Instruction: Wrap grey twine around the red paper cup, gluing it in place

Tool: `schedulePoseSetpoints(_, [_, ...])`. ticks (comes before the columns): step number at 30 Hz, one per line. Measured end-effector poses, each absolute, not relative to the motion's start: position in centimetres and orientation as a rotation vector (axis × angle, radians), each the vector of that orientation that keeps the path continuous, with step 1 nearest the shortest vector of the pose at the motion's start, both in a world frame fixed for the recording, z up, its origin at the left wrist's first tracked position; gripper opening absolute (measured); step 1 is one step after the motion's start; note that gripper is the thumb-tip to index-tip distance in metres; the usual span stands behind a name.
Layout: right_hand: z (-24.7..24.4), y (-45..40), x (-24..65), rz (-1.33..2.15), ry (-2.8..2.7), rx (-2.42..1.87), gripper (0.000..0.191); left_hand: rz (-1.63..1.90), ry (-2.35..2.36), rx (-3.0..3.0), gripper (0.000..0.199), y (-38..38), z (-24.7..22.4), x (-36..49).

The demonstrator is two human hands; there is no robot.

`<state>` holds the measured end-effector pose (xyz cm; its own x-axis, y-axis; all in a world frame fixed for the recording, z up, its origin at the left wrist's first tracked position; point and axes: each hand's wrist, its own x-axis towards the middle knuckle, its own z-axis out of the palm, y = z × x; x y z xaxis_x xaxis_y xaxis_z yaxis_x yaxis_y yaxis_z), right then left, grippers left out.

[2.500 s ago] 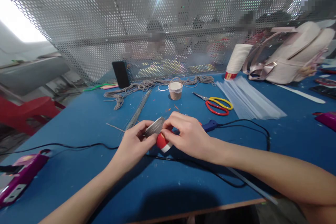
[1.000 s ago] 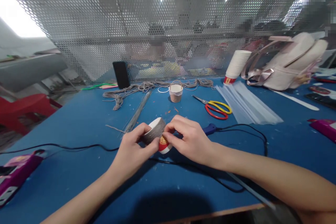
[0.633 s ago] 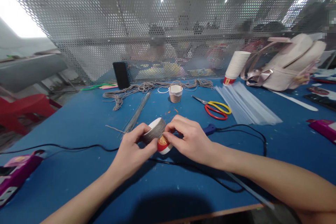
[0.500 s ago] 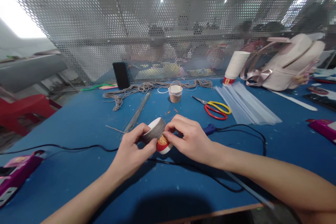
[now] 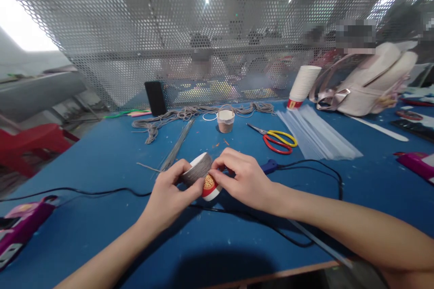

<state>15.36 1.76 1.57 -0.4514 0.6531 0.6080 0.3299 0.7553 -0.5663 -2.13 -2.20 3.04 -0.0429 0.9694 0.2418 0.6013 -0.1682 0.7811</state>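
A paper cup (image 5: pixel 210 193), red and white with a gold pattern, lies tilted between my hands, its open end toward the upper left. Grey cord (image 5: pixel 199 169) is wound in close turns around its upper part. My left hand (image 5: pixel 174 192) grips the cup from the left, thumb on the near side. Against the right side of the cup, my right hand (image 5: pixel 242 178) is closed in a pinch where the wound cord ends; the bit between its fingertips is hidden. Behind that hand, a blue corded tool (image 5: pixel 270 167) shows only in part.
Scissors (image 5: pixel 278 141), a small lined basket (image 5: pixel 225 122), grey cord bundles (image 5: pixel 152 124) and a phone (image 5: pixel 155 98) are farther back. Stacked cups (image 5: pixel 304 86), translucent strips (image 5: pixel 318 135) and a backpack (image 5: pixel 366 83) stand right. A black cable (image 5: pixel 237 212) crosses near my hands.
The cup has turned slightly, showing more of the gold pattern. Both hands keep nearly the same grip, and the view has shifted a little.
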Motion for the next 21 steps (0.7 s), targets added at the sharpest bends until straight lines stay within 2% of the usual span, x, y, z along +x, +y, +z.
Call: schedulePoseSetpoints(21, [1.77, 1.89, 15.35, 0.546, -2.045, -0.771, 0.012, 1.106, 1.64, 1.834, 0.019, -2.15, 2.8, -2.37])
